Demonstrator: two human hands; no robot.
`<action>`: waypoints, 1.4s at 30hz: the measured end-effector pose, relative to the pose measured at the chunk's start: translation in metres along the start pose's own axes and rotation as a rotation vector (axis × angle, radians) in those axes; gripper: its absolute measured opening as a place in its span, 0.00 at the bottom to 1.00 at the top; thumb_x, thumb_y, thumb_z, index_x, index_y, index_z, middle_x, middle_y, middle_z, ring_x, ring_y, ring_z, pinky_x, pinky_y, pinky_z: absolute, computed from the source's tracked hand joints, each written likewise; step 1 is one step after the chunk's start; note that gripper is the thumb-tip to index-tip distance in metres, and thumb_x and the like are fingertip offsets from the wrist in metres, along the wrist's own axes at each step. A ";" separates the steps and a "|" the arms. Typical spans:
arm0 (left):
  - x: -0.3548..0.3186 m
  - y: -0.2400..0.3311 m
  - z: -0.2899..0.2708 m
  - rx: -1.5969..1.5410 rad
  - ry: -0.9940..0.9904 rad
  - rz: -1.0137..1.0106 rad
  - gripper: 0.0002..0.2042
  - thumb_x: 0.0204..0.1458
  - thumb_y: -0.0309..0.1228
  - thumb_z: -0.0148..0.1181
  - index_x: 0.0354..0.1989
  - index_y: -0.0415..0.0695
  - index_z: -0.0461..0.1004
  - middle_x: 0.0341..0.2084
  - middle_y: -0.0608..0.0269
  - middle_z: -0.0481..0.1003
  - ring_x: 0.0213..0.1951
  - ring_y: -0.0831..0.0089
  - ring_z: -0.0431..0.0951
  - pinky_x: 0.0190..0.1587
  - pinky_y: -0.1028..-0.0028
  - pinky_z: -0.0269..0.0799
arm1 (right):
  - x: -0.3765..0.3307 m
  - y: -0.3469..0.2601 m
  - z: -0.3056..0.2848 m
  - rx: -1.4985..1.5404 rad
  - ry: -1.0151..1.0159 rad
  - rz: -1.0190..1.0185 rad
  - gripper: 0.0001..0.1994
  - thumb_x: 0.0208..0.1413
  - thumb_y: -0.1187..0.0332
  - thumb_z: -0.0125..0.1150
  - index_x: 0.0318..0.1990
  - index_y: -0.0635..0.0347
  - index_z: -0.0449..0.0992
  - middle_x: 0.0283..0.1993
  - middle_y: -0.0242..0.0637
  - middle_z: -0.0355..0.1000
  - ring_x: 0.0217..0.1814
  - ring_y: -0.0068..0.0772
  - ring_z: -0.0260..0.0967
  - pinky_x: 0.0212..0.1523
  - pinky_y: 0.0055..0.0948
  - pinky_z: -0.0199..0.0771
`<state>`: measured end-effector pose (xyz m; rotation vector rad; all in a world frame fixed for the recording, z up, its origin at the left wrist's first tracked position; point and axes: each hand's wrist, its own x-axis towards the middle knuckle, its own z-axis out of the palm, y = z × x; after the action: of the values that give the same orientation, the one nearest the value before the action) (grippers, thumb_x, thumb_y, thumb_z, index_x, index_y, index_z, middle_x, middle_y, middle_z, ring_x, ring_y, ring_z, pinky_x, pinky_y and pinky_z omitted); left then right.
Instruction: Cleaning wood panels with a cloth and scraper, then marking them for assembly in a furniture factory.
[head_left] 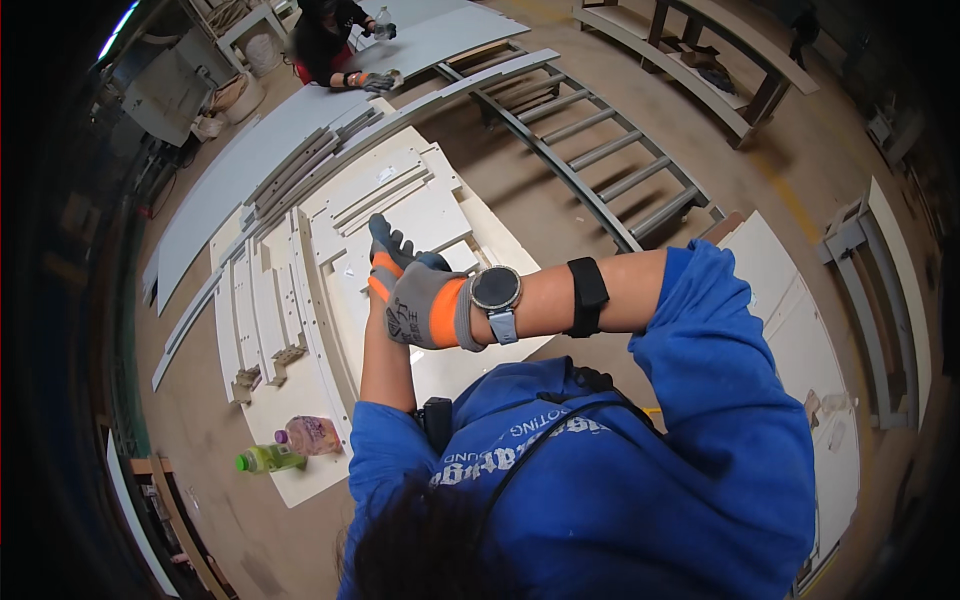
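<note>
Both my hands wear grey work gloves with orange bands. My left hand (392,243) is raised over the pale boards, its dark-coated fingers stretched out and apart, holding nothing I can see. Across my body comes my right arm, with a round watch (497,289) at the wrist and a black strap (587,297) on the forearm. My right hand (425,306) is closed round the left wrist, on the cuff of the left glove; its fingertips are mostly hidden. Beneath the hands lie white panels (395,205) and narrow strips (262,305) on a large board.
Two bottles, one green (270,458) and one pinkish (312,436), lie at the board's near left corner. A roller conveyor (590,152) runs beyond on the right. At the far left a co-worker (325,45) leans over large grey panels (225,185), holding a clear bottle (382,20).
</note>
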<state>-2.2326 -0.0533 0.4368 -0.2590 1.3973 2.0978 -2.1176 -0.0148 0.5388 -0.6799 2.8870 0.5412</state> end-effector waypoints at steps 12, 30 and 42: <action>0.008 0.038 -0.048 -0.308 -0.174 0.273 0.46 0.49 0.66 0.55 0.66 0.40 0.56 0.65 0.56 0.56 0.71 0.57 0.51 0.70 0.51 0.42 | 0.018 -0.036 0.032 0.471 0.224 0.295 0.18 0.61 0.50 0.52 0.31 0.55 0.77 0.24 0.37 0.76 0.25 0.41 0.77 0.24 0.41 0.74; -0.047 0.043 -0.256 -0.404 -0.338 0.218 0.17 0.63 0.42 0.51 0.42 0.39 0.75 0.38 0.56 0.79 0.51 0.60 0.78 0.66 0.61 0.63 | 0.076 -0.045 0.115 1.136 -0.298 0.266 0.24 0.59 0.46 0.46 0.33 0.60 0.78 0.29 0.42 0.77 0.37 0.45 0.76 0.42 0.38 0.73; -0.057 -0.193 -0.344 0.081 0.773 -0.708 0.40 0.41 0.69 0.62 0.41 0.39 0.72 0.27 0.60 0.74 0.32 0.63 0.80 0.29 0.65 0.73 | 0.150 -0.160 0.224 0.707 -0.159 0.040 0.29 0.60 0.51 0.50 0.64 0.57 0.65 0.67 0.46 0.63 0.65 0.46 0.63 0.61 0.38 0.66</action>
<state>-2.1317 -0.3291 0.1675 -1.4147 1.4684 1.3717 -2.1702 -0.1265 0.2510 -0.4336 2.6578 -0.4009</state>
